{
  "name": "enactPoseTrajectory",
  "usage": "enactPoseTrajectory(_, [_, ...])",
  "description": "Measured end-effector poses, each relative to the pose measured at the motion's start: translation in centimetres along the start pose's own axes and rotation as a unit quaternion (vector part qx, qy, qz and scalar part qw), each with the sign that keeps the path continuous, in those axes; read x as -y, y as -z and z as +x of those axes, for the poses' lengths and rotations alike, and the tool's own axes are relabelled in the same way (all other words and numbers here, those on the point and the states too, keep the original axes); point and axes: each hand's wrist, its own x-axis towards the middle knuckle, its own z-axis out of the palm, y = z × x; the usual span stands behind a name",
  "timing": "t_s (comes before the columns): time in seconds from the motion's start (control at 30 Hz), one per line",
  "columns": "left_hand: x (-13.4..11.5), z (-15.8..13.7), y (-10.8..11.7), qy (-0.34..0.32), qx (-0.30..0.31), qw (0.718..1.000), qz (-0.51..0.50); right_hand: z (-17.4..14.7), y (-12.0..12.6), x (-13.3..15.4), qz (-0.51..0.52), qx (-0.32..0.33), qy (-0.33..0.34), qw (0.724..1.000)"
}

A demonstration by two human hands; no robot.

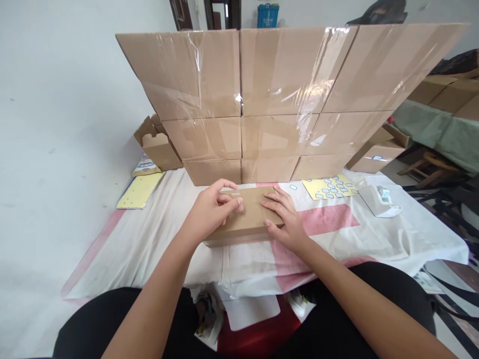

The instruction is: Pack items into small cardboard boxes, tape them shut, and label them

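While our right hand [282, 212] lies open, fingers slightly spread, on the right end of an oblong brown cardboard box [249, 220], we curl our left hand [220, 203] over its left end; we cannot tell whether those bent fingers pinch anything. The box sits beneath both hands on a white cloth with pink patches [318, 254]. Beyond our hands we face stacked brown cartons under shiny clear tape [277, 104]; right of our right hand lies a yellow sheet with small blue-edged labels [311, 188].
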Motion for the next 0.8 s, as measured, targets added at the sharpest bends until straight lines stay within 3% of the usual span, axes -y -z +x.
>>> enactPoseTrajectory(0.33, [-0.7, -0.4, 0.0, 0.022, 0.012, 1.000, -0.011, 0.0, 0.0, 0.0, 0.002, 0.003, -0.008, 1.000])
enactPoseTrajectory(0.6, [-1.4, -0.7, -1.0, 0.062, 0.024, 0.989, -0.133, 0.1, 0.0, 0.2, 0.002, 0.005, -0.018, 1.000])
enactPoseTrajectory(0.8, [-1.5, -0.7, -1.0, 0.035, 0.023, 0.973, -0.225, 0.2, 0.1, 0.4, 0.011, 0.008, -0.027, 1.000])
